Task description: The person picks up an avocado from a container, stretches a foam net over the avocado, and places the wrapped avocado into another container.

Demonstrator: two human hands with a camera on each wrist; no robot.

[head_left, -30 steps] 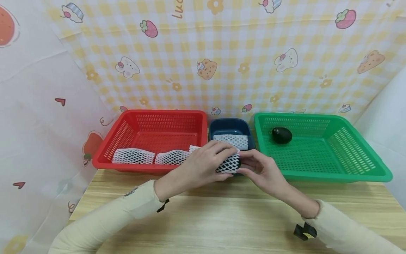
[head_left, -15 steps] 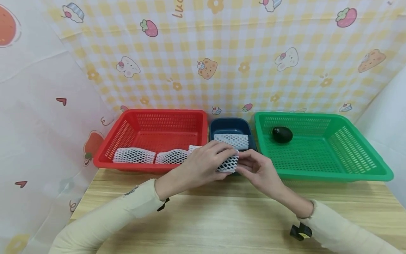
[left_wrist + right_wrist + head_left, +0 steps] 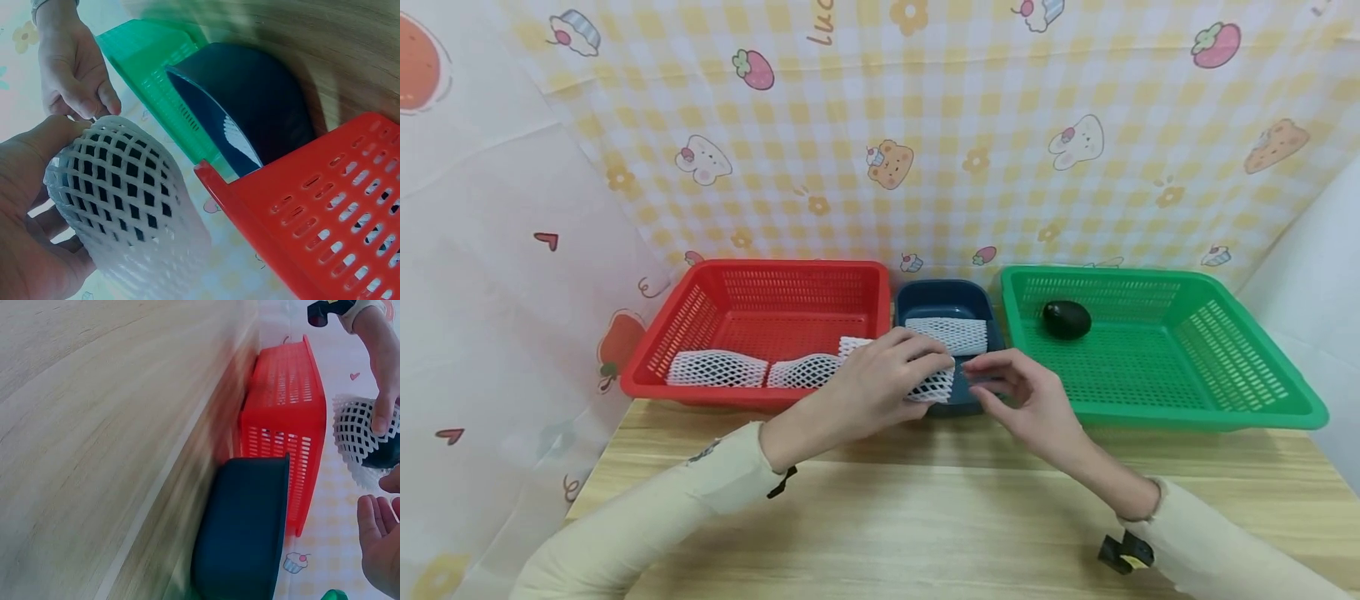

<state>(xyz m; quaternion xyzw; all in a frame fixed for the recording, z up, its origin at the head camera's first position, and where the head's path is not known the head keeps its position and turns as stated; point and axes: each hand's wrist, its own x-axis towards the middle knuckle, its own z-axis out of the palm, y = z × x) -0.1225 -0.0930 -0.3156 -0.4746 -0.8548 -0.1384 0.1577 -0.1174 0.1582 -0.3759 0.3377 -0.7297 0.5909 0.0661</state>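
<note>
My left hand (image 3: 880, 375) grips a white foam net sleeve (image 3: 934, 385) over the front of the blue bin. Inside the mesh sits a dark avocado (image 3: 384, 453), its end bare at the sleeve's mouth in the right wrist view. The sleeve's other end sticks out past the hand to the left. Just right of the sleeve, my right hand (image 3: 1026, 400) holds nothing; its thumb and fingers are spread apart, with a small gap to the net. Another dark avocado (image 3: 1067, 320) lies uncovered in the green basket (image 3: 1172, 418).
At the left stands a red basket (image 3: 805, 265) with net-sleeved pieces (image 3: 717, 369) along its front wall. The blue bin (image 3: 943, 290), between the two baskets, contains flat white foam nets (image 3: 951, 335). All stand on a wooden table (image 3: 925, 517) before a patterned curtain.
My right hand has let go of the sleeve's end and drawn slightly right. My left hand has shifted a little left with the sleeved avocado.
</note>
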